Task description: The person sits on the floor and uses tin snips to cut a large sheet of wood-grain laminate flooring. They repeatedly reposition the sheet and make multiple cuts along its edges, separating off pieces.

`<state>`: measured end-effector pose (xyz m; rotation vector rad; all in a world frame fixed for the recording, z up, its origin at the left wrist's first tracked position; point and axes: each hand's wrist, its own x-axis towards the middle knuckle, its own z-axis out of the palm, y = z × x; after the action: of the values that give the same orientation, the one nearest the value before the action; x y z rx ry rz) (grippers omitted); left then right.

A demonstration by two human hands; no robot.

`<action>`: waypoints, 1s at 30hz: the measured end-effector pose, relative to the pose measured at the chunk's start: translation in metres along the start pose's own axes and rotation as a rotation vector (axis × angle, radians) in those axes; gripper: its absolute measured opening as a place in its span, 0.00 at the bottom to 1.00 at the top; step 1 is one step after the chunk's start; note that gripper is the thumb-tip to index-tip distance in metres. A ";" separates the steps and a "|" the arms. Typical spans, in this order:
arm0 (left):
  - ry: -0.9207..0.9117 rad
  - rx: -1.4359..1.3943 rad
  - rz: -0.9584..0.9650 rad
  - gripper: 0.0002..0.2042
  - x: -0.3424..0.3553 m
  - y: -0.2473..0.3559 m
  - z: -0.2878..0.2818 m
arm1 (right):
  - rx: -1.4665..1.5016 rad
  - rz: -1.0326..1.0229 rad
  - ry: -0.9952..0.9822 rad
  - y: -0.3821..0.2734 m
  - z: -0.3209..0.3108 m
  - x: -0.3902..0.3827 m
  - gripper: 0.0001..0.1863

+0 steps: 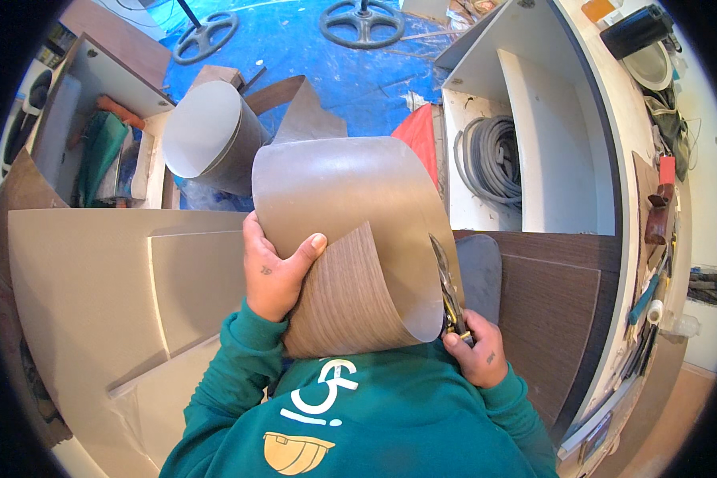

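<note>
A curled sheet of wood-grain laminate (346, 291) stands rolled in front of my chest, its plain brownish-grey back facing outward on the curve. My left hand (275, 263) grips its left side, thumb over the edge and the other fingers partly hidden behind it. Dark-bladed snips (446, 287) are in my right hand (478, 349), closed around the handles at the sheet's right edge. The blades point upward and lie against or just beside the laminate; whether they bite into it I cannot tell.
Beyond the sheet stands a roll of laminate (215, 131) on blue floor covering (295, 28). An open cabinet (562, 119) at right holds coiled grey hose (490, 159). Large beige panels (88, 279) lie at left. Tools line a bench (645, 334) along the right.
</note>
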<state>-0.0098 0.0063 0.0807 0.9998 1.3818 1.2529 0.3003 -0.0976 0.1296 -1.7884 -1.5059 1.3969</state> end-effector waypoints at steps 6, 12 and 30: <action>0.008 0.027 0.011 0.36 0.001 0.002 0.000 | 0.013 -0.017 0.006 0.002 0.001 0.000 0.22; -0.001 0.045 0.010 0.35 0.002 -0.002 -0.002 | 0.007 -0.018 0.001 0.001 0.000 0.000 0.22; -0.002 0.028 0.009 0.34 0.002 0.003 0.002 | 0.088 0.044 -0.019 0.009 0.001 -0.003 0.22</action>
<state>-0.0082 0.0087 0.0838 1.0269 1.3978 1.2423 0.3039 -0.1034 0.1227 -1.7697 -1.4001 1.4810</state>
